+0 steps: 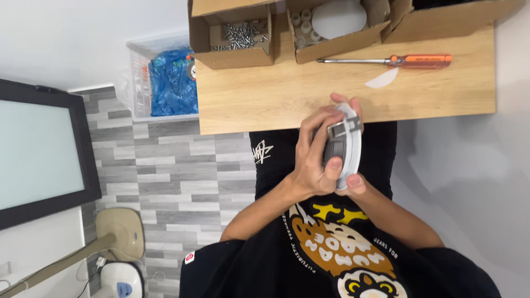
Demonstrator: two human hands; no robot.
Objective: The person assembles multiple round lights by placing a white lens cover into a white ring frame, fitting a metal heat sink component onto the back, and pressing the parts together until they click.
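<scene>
Gripping a round white plastic disc with a grey metal clip (pixel 345 144) with both hands just past the near edge of the light wooden table (pixel 265 99). Left hand (pixel 314 160) wrapping closed fingers over its back, right hand (pixel 353 179) pinching the rim. Sitting further back: orange-handled screwdriver (pixel 397 60), cardboard box of silver screws (pixel 237 36).

I was at a small assembly bench set up in a room of a home or small workroom. Along the top of the frame my wooden table (pixel 243 99) carried open cardboard boxes: one with loose screws (pixel 240 34), another with a round white disc and small white parts (pixel 338 17). An orange-handled screwdriver (pixel 386 60) lay beside them. At upper left stood a clear plastic bin with blue bags (pixel 165 80). Grey plank flooring (pixel 176 171), a dark-framed screen (pixel 38 154) at left and a fan base (pixel 118 232) at lower left looked domestic.
</scene>
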